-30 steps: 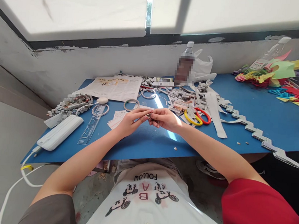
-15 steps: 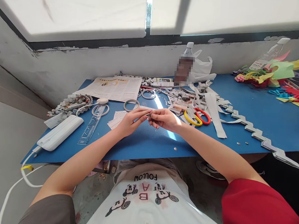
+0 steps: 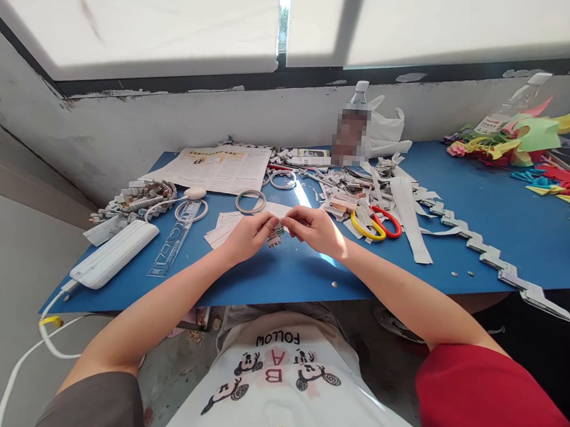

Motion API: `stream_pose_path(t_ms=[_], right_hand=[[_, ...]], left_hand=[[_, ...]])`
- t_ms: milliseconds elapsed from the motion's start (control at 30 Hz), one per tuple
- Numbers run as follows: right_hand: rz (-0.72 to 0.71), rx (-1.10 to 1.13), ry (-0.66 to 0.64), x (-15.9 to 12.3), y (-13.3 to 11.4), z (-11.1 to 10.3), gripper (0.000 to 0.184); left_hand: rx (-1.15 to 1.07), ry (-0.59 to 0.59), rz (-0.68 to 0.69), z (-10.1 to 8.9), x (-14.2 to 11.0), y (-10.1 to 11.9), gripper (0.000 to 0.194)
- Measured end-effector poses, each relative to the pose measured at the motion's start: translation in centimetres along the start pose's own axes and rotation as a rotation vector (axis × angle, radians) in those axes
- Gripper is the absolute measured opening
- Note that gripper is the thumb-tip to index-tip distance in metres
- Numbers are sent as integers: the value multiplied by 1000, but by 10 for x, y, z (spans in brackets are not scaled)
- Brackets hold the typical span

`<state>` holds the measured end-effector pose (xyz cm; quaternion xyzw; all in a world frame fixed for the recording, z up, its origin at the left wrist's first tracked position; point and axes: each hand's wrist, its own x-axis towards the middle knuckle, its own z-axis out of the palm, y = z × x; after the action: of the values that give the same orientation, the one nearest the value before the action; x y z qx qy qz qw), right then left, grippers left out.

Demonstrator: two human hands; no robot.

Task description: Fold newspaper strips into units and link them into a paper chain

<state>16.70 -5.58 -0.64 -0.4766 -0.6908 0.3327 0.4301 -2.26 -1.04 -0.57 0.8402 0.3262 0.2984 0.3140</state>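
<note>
Between my two hands, above the blue table (image 3: 300,279), is a small piece of printed newspaper (image 3: 274,238). My left hand (image 3: 252,234) pinches it with thumb and fingers, and the paper hangs below the fingertips. My right hand (image 3: 313,228) is closed in a pinch at the paper's upper right edge, its fingertips almost touching the left thumb. The fingers hide part of the paper. Under and behind my left hand lie cut paper pieces (image 3: 219,230) and a tape-like ring (image 3: 250,202).
Scissors with red and yellow handles (image 3: 369,224) rest by a heap of paper strips (image 3: 346,195). A folded-paper chain (image 3: 488,252) runs right. Leftward are a ruler (image 3: 169,248), a white power bank (image 3: 113,254), and a newspaper sheet (image 3: 220,167). A bottle (image 3: 352,124) stands behind.
The hands have shifted slightly, with the left fingers curling in from a stretched pose. The printed paper now shows below the left fingertips.
</note>
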Motion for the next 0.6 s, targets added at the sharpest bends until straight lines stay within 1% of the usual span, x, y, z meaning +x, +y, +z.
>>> stream_pose_path(t_ms=[67, 167, 267, 333, 400, 433, 500, 567, 600], right_hand=[[4, 13, -10, 0, 0, 1, 31], [93, 91, -16, 3, 1, 1, 33], [247, 236, 1, 9, 1, -1, 31], [382, 358, -18, 12, 1, -4, 21], [480, 461, -52, 14, 2, -5, 11], [498, 494, -58, 14, 3, -6, 10], [483, 511, -49, 14, 4, -6, 11], [424, 488, -35, 14, 4, -5, 14], [385, 471, -32, 13, 4, -4, 18]], left_hand=[[-78, -45, -29, 0, 1, 2, 35], [-295, -48, -122, 1, 3, 4, 32], [-539, -57, -265, 0, 6, 1, 33], [-644, -67, -362, 0, 7, -2, 33], [-741, -74, -446, -1, 9, -6, 32], [-791, -79, -481, -1, 9, -8, 33], [-878, -88, -539, -1, 10, -10, 34], [-928, -85, -583, -2, 11, -11, 33], [-941, -80, -599, -2, 12, -11, 32]])
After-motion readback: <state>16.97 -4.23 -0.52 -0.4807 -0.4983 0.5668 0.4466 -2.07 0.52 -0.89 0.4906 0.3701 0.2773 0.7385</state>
